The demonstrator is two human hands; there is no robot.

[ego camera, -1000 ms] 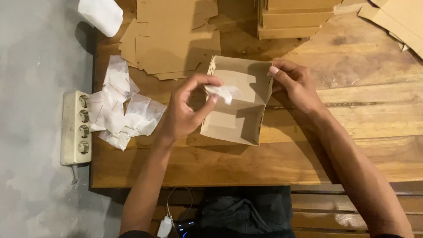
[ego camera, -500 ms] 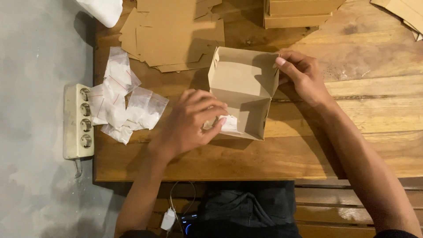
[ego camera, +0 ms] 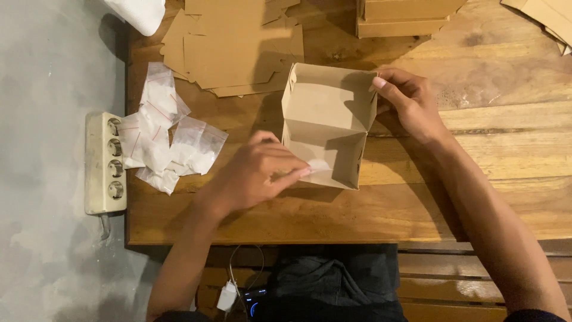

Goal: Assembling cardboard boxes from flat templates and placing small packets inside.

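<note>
I see my left hand (ego camera: 256, 176) at the near end of the open brown box (ego camera: 326, 125). Its fingers are pinched narrow on a small white bag (ego camera: 319, 165), w/ the fingertips just inside the box's low corner. My right hand (ego camera: 408, 101) grips the far right corner of the box, thumb & fingers closed on the wall. The box sits on the wood table (ego camera: 488, 155), tipped up a bit on the near side, I think.

More white bags (ego camera: 164, 134) lie in a pile to the left, near the power strip (ego camera: 104, 162). Flat cardboard sheets (ego camera: 235, 45) lie behind the box.

What could go wrong: the box walls look thin, so a hard push could bend one. If the right hand slips, the box may slide. The bag may catch on the edge & fall out.
</note>
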